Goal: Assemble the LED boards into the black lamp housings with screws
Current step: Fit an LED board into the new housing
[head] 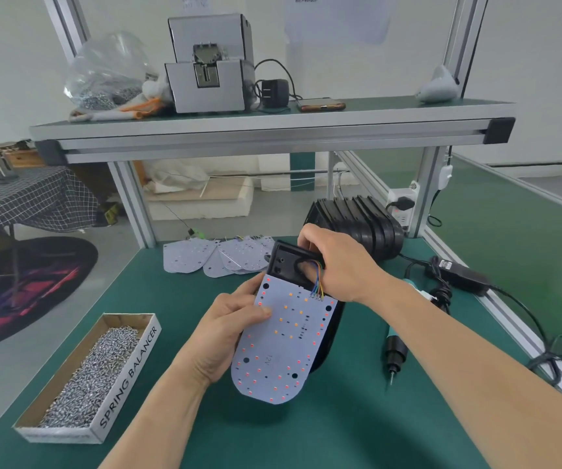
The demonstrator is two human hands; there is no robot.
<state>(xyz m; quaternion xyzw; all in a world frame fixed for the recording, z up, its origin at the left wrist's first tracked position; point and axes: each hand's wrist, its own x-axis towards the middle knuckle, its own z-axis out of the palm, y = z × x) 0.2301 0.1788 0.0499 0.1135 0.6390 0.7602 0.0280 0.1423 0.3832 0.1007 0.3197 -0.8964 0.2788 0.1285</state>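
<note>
The left hand [228,330] pinches the near left edge of a white rounded LED board [289,336], thumb flat on its face and fingers curled beneath. The right hand [337,265] is wrapped round the far end of the black plastic lamp housing [284,265] under the board, both held just above the green worktop [306,434]. The board sits skewed over the housing, overhanging at its near end and not seated. The main risk is the bundle of thin coloured wires [318,282] running from the board's far edge into the housing's opening: pushing the board home could trap or tear them. The thumb may also stress the small LEDs, and a skewed board would probably miss the screw holes. Beyond lie the green-handled electric screwdriver [396,343] to the right, the cardboard box of silver screws [93,370] to the left, spare white LED boards [215,258] and a stack of black housings [357,225] further back.
</note>
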